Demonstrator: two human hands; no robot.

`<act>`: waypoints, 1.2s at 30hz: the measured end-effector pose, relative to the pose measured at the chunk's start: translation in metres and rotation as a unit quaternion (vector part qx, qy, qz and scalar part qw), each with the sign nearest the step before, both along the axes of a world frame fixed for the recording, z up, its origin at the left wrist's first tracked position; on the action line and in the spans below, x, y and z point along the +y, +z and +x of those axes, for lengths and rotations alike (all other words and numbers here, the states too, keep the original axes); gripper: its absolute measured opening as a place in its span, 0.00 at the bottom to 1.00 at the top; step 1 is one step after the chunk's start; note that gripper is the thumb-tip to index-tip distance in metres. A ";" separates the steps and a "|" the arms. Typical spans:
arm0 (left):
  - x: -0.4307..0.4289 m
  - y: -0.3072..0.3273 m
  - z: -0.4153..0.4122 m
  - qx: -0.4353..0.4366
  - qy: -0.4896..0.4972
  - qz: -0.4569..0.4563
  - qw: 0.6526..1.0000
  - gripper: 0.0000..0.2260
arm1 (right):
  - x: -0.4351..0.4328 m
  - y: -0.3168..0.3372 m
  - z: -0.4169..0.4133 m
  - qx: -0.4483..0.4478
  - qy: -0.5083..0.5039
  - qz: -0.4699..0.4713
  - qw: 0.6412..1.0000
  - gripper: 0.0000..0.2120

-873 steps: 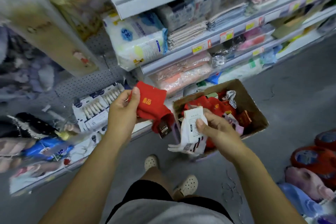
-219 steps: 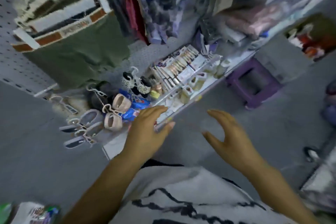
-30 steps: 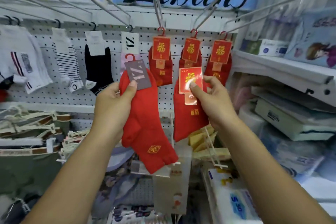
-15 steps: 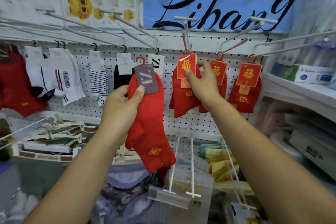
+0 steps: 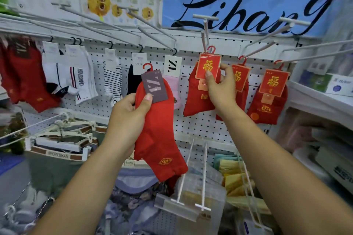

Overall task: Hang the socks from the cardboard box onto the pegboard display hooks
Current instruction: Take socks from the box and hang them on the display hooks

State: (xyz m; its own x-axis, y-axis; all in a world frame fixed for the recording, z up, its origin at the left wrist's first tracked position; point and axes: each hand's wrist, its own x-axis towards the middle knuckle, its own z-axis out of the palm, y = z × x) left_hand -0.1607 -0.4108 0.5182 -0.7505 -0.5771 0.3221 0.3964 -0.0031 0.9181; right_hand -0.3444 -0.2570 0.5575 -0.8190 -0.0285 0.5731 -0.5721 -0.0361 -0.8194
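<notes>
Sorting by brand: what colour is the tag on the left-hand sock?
Dark grey tag, white logo; head view.

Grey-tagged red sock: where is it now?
Head view, centre: the left hand grips the grey-tagged red sock in front of the pegboard, just left of the red-carded sock the right hand pinches.

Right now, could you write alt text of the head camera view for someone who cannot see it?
A person's right hand pinches a red sock with a red-and-gold card up at a white metal hook on a white pegboard. The left hand grips another red sock with a grey card.
</notes>
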 end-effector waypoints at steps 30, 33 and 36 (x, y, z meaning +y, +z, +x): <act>-0.147 -0.011 0.142 -0.015 0.027 0.000 1.000 0.08 | -0.200 -0.017 0.220 -0.082 0.312 0.136 0.937 0.14; -0.197 -0.020 0.173 -0.055 0.019 -0.005 0.998 0.11 | -0.253 -0.027 0.241 -0.076 0.316 0.166 0.931 0.14; -0.260 -0.026 0.204 -0.132 0.026 -0.052 0.990 0.16 | -0.303 -0.036 0.260 -0.104 0.312 0.164 0.930 0.10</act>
State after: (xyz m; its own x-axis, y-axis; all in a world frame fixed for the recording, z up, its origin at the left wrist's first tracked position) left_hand 0.0431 -0.6711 0.4923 -0.7864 -0.5913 0.1789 0.1404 0.1109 0.9839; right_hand -0.0849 -0.5596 0.5211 -0.6763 -0.6812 0.2802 -0.3507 -0.0367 -0.9358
